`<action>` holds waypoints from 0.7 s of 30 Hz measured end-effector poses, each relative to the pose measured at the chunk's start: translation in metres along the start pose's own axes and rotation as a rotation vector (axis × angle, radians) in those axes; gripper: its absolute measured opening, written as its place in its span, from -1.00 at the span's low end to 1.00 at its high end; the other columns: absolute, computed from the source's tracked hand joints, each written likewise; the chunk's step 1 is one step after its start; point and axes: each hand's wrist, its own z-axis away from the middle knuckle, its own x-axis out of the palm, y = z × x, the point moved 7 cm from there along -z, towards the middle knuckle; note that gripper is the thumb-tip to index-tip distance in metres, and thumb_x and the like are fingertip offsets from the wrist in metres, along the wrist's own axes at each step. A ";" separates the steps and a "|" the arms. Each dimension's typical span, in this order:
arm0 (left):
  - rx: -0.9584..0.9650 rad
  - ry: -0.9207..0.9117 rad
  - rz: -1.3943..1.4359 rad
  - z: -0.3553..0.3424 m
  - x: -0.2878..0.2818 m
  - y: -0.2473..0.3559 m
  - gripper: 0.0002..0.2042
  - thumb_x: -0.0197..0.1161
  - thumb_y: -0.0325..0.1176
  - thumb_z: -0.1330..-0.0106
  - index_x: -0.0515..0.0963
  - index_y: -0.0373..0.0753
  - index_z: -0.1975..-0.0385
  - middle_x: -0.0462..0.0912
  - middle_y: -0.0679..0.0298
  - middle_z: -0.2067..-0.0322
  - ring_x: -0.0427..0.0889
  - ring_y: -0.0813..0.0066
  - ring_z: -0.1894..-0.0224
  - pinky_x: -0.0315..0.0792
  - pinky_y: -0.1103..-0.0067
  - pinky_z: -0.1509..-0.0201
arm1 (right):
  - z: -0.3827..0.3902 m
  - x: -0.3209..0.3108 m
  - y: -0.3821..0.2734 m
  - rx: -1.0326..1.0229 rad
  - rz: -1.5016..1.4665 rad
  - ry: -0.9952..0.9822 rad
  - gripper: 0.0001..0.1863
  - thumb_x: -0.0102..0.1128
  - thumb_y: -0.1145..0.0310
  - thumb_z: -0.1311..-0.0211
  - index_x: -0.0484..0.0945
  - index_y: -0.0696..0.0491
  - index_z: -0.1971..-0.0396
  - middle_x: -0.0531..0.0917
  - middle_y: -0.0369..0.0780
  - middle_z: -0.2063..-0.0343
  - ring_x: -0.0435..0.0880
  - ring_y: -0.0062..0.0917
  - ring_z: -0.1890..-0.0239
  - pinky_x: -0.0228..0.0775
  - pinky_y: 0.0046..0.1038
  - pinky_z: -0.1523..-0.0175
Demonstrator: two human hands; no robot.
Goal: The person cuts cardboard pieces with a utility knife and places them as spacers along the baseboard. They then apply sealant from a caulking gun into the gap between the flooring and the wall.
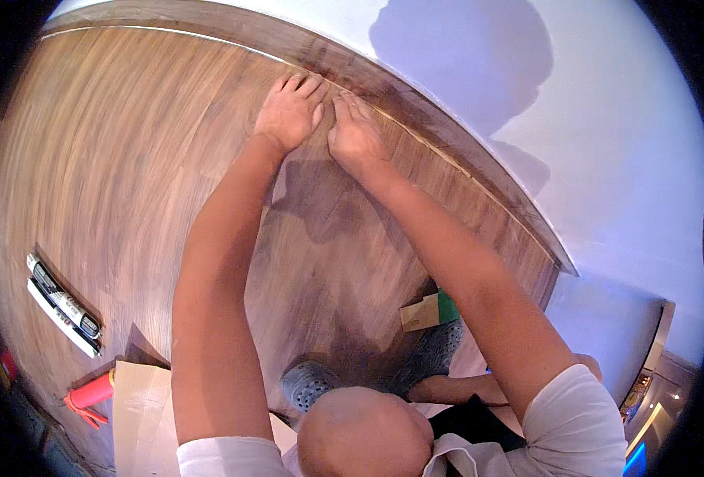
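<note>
Both bare hands reach far forward to the seam where the wood-look floor meets the brown skirting board. My left hand rests palm down on the floor, fingers a little apart, with their tips at the seam. Close beside it, my right hand lies with fingers stretched out and touching the foot of the skirting. A thin pale strip follows the seam on either side of the hands. Whether anything lies under the fingertips is hidden.
Two sealant cartridges lie on the floor at left. Nearer is a red caulking gun beside a cardboard box. A small brown-and-green carton sits by my grey clogs. The white wall rises beyond the skirting.
</note>
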 end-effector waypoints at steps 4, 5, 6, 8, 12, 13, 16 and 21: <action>-0.042 -0.006 -0.092 -0.001 0.007 0.006 -0.56 0.09 -0.23 -0.47 0.53 -0.21 -0.29 0.50 0.19 -0.31 0.38 0.19 -0.38 0.23 0.24 -0.49 | 0.009 0.008 -0.011 -0.030 -0.003 -0.042 -0.37 0.00 0.41 -0.30 0.33 0.31 -0.37 0.34 0.15 -0.43 0.22 -0.02 -0.54 0.01 -0.13 -0.62; -0.052 -0.035 -0.121 -0.002 0.009 0.007 -0.56 0.07 -0.22 -0.48 0.53 -0.22 -0.29 0.49 0.18 -0.32 0.38 0.18 -0.39 0.23 0.24 -0.49 | 0.009 0.008 -0.015 -0.053 0.005 -0.051 -0.35 -0.02 0.39 -0.31 0.30 0.31 -0.39 0.30 0.14 -0.45 0.19 -0.02 -0.56 -0.03 -0.13 -0.63; -0.094 -0.071 -0.149 0.003 0.013 0.005 -0.55 0.06 -0.22 -0.49 0.52 -0.22 -0.30 0.48 0.18 -0.33 0.37 0.17 -0.40 0.22 0.24 -0.50 | 0.012 0.007 -0.022 -0.069 0.005 -0.062 -0.33 -0.05 0.37 -0.32 0.27 0.31 -0.42 0.27 0.13 -0.48 0.16 -0.03 -0.57 -0.07 -0.12 -0.64; -0.143 -0.095 -0.177 -0.012 0.022 0.015 -0.55 0.04 -0.20 -0.50 0.51 -0.23 -0.31 0.46 0.17 -0.35 0.35 0.15 -0.43 0.21 0.24 -0.51 | 0.010 0.017 -0.009 0.070 -0.011 -0.070 -0.33 -0.07 0.35 -0.34 0.26 0.30 -0.43 0.23 0.13 -0.50 0.12 -0.03 -0.59 -0.10 -0.12 -0.65; -0.161 -0.004 -0.162 -0.005 0.030 0.011 -0.53 0.01 -0.18 -0.53 0.47 -0.20 -0.36 0.45 0.16 -0.37 0.31 0.14 -0.47 0.12 0.23 -0.58 | 0.006 0.022 0.004 0.127 -0.096 -0.071 -0.31 -0.06 0.33 -0.35 0.23 0.27 -0.46 0.23 0.10 -0.51 0.10 -0.12 -0.60 -0.12 -0.17 -0.66; -0.146 0.014 -0.155 -0.006 0.031 0.021 -0.52 0.01 -0.17 -0.53 0.45 -0.20 -0.37 0.44 0.15 -0.38 0.30 0.14 -0.47 0.12 0.23 -0.59 | 0.007 0.017 0.012 0.121 -0.127 -0.068 -0.30 -0.05 0.33 -0.34 0.23 0.27 -0.46 0.25 0.10 -0.50 0.12 -0.13 -0.60 -0.11 -0.17 -0.65; -0.074 -0.008 -0.128 -0.001 0.032 0.048 -0.50 0.00 -0.14 -0.56 0.41 -0.21 -0.41 0.39 0.12 -0.43 0.27 0.12 -0.50 0.08 0.22 -0.60 | 0.037 -0.015 0.036 0.077 0.012 -0.012 -0.41 -0.02 0.40 -0.34 0.38 0.19 -0.38 0.40 0.04 -0.42 0.30 -0.13 -0.51 0.11 -0.19 -0.57; 0.124 -0.139 0.083 -0.007 0.061 0.124 -0.52 0.06 -0.20 -0.53 0.43 -0.25 -0.37 0.43 0.08 -0.39 0.28 0.07 -0.49 0.15 0.25 -0.58 | 0.131 -0.068 0.115 0.327 0.046 0.027 -0.44 0.03 0.41 -0.31 0.45 0.22 -0.32 0.50 0.07 -0.33 0.44 -0.07 -0.41 0.23 -0.16 -0.51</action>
